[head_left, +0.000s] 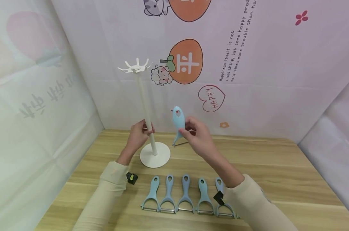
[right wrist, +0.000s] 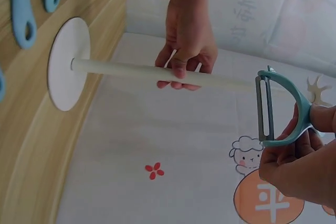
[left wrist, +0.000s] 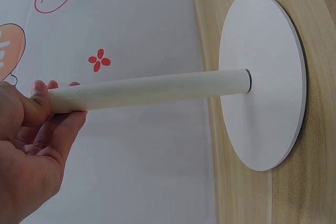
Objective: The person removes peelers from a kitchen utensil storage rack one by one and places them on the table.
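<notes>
A white stand with a round base [head_left: 155, 155], a tall pole [head_left: 144, 102] and a crown of hooks [head_left: 136, 66] stands upright on the wooden table. My left hand [head_left: 138, 134] grips the pole partway up, thumb and fingers wrapped about it in the left wrist view. To the right of the pole, my right hand [head_left: 199, 135] holds a light blue peeler [head_left: 178, 119] above the table, its holed handle end pointing up. In the right wrist view the peeler's blade [right wrist: 265, 109] faces the pole, and fingers cover much of its handle.
Several blue peelers [head_left: 186, 189] lie in a row along the table's near side, blades toward me. My right sleeve [head_left: 256, 202] covers part of the row's right end. A printed cloth wall [head_left: 249, 106] rises behind the wooden table [head_left: 278, 166].
</notes>
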The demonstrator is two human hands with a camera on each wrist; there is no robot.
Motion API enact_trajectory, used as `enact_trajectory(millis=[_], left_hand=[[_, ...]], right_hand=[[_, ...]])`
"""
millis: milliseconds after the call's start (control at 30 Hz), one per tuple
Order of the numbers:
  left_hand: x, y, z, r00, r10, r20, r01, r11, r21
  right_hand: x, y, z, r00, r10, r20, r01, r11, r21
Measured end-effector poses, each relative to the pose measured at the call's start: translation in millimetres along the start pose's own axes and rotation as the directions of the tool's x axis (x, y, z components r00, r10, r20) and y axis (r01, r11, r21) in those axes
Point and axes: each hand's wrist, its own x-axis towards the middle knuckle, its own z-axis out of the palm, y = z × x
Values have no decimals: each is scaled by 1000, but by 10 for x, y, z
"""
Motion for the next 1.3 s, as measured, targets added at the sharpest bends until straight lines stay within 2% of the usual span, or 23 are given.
enact_trajectory(millis=[300, 867, 1133, 1300], left_hand=[[-14, 27, 17, 1000, -11, 12, 11, 1000, -13], [-5, 8, 46, 1000, 0, 17, 0, 1000, 1], [-14, 8, 24, 1000, -3, 21, 3, 1000, 5], [-11, 0, 12, 1000, -11, 17, 11, 1000, 13]], right_hand=[[-268, 287, -182, 999, 28, 43, -25, 997, -66], [-838, 818, -609, 992, 118, 48, -110, 984, -139], [-1069, 1031, -781, 976, 203, 73, -190, 969, -159], [-1205, 1121, -904, 957, 274, 100, -256, 953, -160]])
